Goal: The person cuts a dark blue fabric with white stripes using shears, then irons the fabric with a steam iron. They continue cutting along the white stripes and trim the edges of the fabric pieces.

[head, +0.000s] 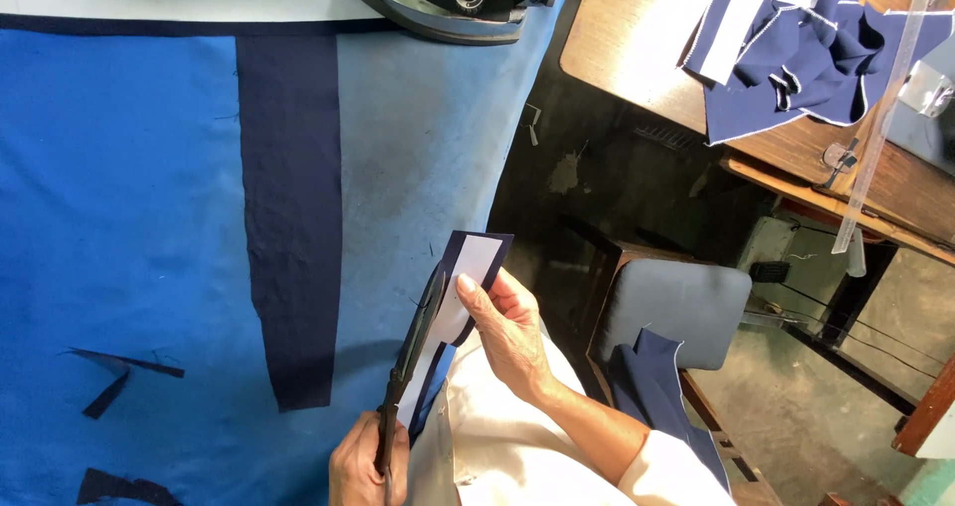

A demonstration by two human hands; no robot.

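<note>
Cutting underway | scissors (pixel 410 352) gripped in left hand (pixel 363 466), blades along strip edge | right hand (pixel 507 332) pinching navy-white strip (pixel 468 277) at 12 o'clock | offcuts (pixel 124 377) at 9 o'clock on bench (pixel 119 217)

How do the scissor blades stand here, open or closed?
Nearly closed: the scissors in the left hand show as one dark line along the navy-and-white strip that the right hand pinches.
</note>
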